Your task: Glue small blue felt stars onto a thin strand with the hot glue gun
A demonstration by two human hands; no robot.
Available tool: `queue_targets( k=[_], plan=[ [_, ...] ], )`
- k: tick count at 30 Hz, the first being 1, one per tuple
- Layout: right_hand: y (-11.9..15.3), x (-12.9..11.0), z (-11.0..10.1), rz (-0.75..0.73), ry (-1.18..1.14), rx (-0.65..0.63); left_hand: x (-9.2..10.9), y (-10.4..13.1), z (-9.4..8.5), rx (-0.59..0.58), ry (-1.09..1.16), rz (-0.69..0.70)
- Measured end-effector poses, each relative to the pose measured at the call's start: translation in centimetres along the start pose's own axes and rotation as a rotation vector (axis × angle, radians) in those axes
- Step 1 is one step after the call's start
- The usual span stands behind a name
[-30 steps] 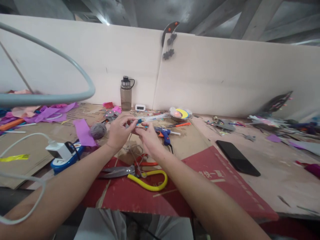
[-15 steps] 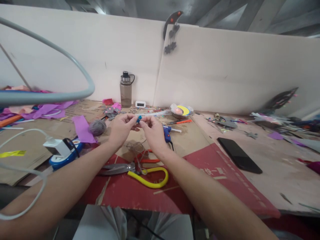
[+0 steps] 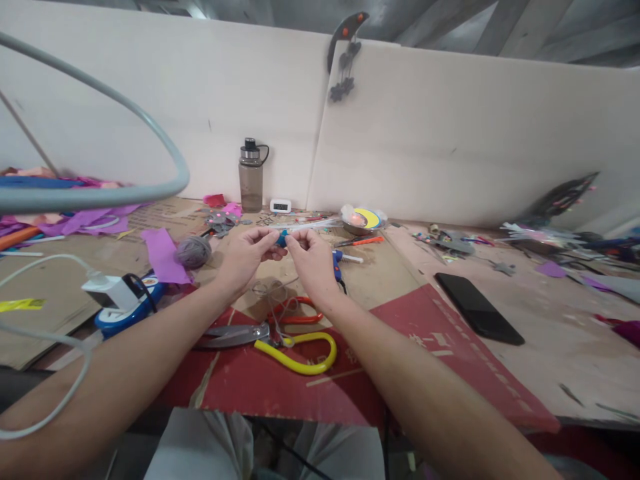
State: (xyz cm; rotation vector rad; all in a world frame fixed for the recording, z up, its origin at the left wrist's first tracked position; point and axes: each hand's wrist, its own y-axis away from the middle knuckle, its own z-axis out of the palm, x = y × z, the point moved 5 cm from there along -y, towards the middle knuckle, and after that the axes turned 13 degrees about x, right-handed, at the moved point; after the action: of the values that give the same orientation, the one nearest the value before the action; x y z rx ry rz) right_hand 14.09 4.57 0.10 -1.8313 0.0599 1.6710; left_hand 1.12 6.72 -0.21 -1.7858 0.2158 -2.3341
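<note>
Between my fingertips sits a small teal-blue piece (image 3: pixel 283 238), too small and covered for me to name its kind. My left hand (image 3: pixel 254 252) pinches it from the left, and my right hand (image 3: pixel 311 259) pinches it from the right. Thin pale string (image 3: pixel 273 288) lies in loose loops below my hands. Under the string rest large scissors (image 3: pixel 300 353) with one yellow and one orange-red handle, blades pointing left. A blue glue gun (image 3: pixel 338 263) lies just beyond my right hand, partly hidden by it.
A ball of grey yarn (image 3: pixel 193 251) and a purple strip (image 3: pixel 163 255) lie left. Farther back stand a water bottle (image 3: pixel 251 177) and a small digital clock (image 3: pixel 281 206). A black phone (image 3: pixel 477 308) lies right. A white plug (image 3: pixel 111 293) sits in a blue power socket. A grey tube (image 3: pixel 165 143) arches upper left.
The blue piece has shifted slightly right and my fingers have closed a little differently around it. Both hands remain together at the same place above the table.
</note>
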Motion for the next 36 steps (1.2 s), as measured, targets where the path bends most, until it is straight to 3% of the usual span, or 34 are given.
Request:
queue_targets(
  k=[17, 24, 31, 36],
  plan=[
    [-0.07, -0.13, -0.79, -0.081, 0.043, 0.042, -0.07, 0.22, 0.32, -0.032, -0.068, -0.020],
    [-0.17, 0.04, -0.73, -0.018, 0.003, 0.001, 0.16, 0.22, 0.75, -0.152, 0.048, -0.016],
    [-0.04, 0.11, -0.58, -0.009, 0.040, -0.008, -0.28, 0.34, 0.50, -0.041, -0.056, -0.070],
    [0.40, -0.63, -0.63, -0.099, 0.059, -0.019, 0.04, 0.22, 0.15, 0.043, -0.108, -0.047]
  ],
)
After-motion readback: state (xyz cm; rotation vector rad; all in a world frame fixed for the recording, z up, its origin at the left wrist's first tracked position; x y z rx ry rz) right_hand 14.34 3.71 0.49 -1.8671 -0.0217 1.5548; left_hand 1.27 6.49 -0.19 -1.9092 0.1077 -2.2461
